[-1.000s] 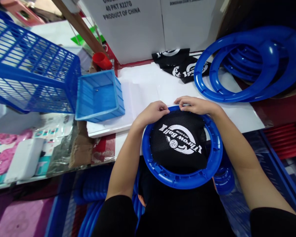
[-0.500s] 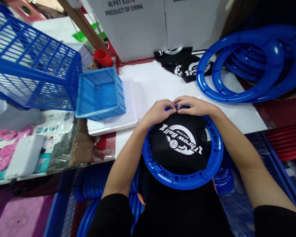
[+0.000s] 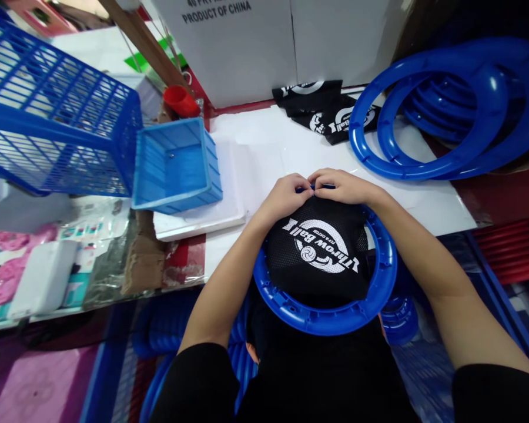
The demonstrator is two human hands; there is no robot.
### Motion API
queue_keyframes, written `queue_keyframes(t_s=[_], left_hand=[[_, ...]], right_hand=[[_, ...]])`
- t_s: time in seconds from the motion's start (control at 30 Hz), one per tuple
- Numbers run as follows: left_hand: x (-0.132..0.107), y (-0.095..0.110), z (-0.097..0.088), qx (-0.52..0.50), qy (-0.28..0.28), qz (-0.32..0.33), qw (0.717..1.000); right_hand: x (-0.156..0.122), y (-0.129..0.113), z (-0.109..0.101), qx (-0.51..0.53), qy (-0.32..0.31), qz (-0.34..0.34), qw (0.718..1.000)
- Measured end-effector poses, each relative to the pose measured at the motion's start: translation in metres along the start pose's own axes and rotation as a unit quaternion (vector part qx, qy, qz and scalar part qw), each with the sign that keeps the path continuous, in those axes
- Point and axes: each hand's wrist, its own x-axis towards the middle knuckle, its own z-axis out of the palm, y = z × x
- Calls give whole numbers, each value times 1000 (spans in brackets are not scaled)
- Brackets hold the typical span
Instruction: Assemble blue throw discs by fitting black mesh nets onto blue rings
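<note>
Both my hands have drawn together since a second ago: left hand (image 3: 285, 197) and right hand (image 3: 342, 187) now meet fingertip to fingertip, pinching the mesh (image 3: 320, 252) at the far rim of the ring (image 3: 330, 320) against my lap.

A white table (image 3: 427, 202) carries blue rings (image 3: 423, 170), black mesh pieces (image 3: 324, 114) and a light-blue basket (image 3: 176, 164).

Mesh net (image 3: 320, 252) lies in ring (image 3: 330, 320), small crate (image 3: 176, 167) left.
</note>
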Motion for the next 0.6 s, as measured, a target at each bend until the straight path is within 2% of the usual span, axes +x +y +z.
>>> queue_keyframes(t_s=[0.17,0.37,0.5,0.6], left_hand=[[-1,-1,-5,12,-17,5,1000],[-6,1,-16,52,-36,40,997],[-11,0,-26,56,-103,68,991],[-11,-2,-26,64,-93,58,992]], right_hand=[[-4,-3,-2,28,11,25,999],[-18,-7,-13,50,80,59,994],[-27,-13,-26,38,50,45,997],[-32,-15,-33,32,11,57,998]])
